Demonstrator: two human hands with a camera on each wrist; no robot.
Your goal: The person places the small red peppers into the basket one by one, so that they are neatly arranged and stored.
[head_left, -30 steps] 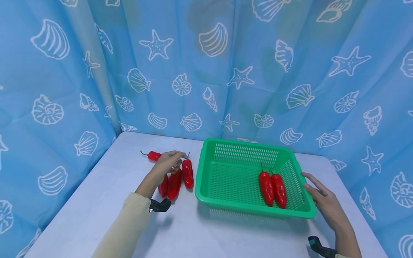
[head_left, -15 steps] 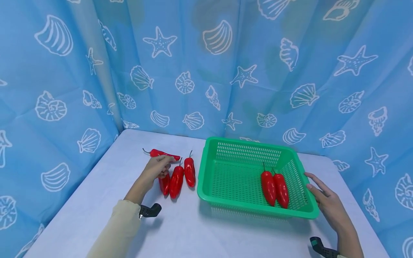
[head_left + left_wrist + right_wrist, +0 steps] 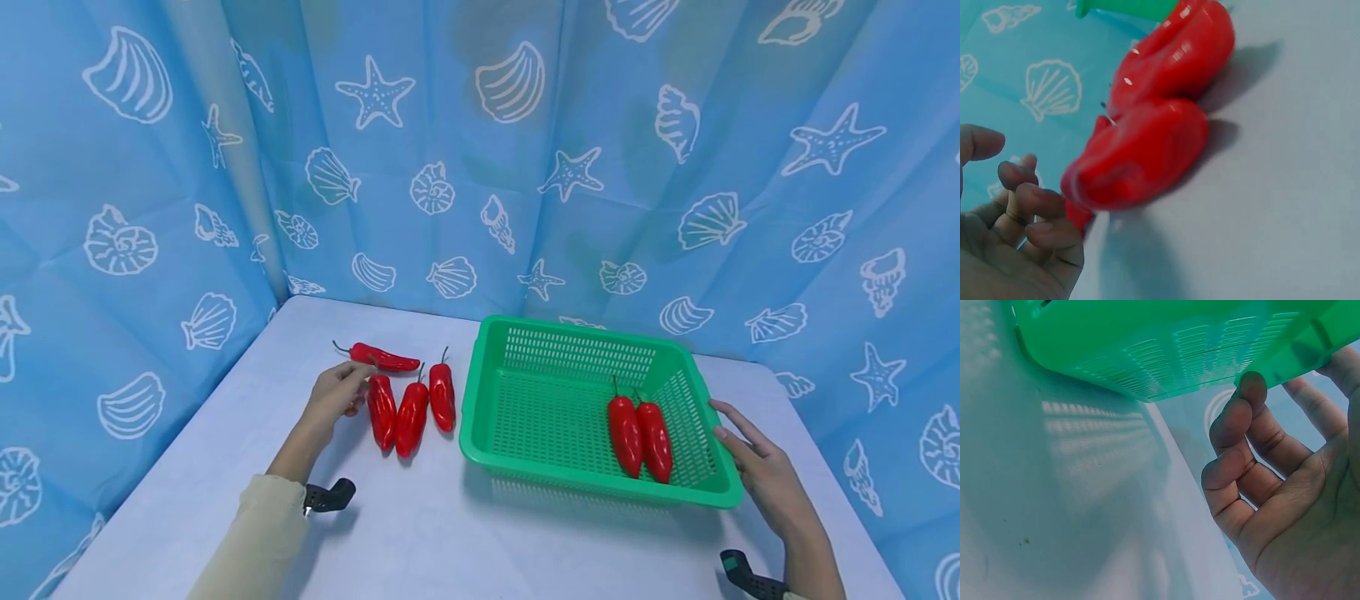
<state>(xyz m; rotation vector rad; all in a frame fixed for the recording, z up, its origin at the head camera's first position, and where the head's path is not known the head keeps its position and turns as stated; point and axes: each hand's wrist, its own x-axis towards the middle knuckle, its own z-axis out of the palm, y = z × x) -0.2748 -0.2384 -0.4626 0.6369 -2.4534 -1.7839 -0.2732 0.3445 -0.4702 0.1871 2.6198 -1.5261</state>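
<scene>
My left hand (image 3: pixel 339 393) is at the stem end of the leftmost upright-lying red chili pepper (image 3: pixel 382 414). In the left wrist view, its thumb stands apart from loosely bent fingers (image 3: pixel 1046 203), and no pepper is held between them. Beside that pepper lie a middle pepper (image 3: pixel 411 421) and a right one (image 3: pixel 442 398). Another pepper (image 3: pixel 386 358) lies crosswise behind them. My right hand (image 3: pixel 768 471) touches the right rim of a green plastic basket (image 3: pixel 585 483) with thumb and relaxed fingers. Inside the basket, at its right side, lie two peppers (image 3: pixel 625 437).
A white-covered table (image 3: pixel 525 550) carries everything. Blue curtains (image 3: pixel 465 150) with white shell and starfish prints hang behind and at both sides. The basket's raised walls stand between the loose peppers and my right hand.
My left hand has moved left and slightly toward me, from above the middle peppers to the leftmost one, uncovering the others. The right hand stays at the basket rim, and no pepper has visibly moved.
</scene>
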